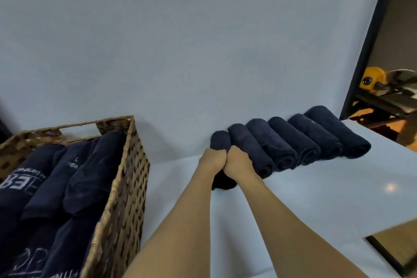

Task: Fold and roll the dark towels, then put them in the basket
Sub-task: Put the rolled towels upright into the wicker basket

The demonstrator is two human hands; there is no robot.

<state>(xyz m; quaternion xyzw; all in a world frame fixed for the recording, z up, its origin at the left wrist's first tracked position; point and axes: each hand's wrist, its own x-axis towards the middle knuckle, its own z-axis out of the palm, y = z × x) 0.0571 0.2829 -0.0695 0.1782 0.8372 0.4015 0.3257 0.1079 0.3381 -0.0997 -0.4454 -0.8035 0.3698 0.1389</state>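
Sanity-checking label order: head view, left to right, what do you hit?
wicker basket holding dark towels → left hand → right hand, both gripping the leftmost rolled towel → row of five more rolled towels → yellow machine beyond the table's right edge.

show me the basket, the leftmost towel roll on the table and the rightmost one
basket [126, 176]: head view, on its woven right wall
leftmost towel roll [220, 140]: head view, on its far end
rightmost towel roll [338, 131]: head view, on the middle of its top
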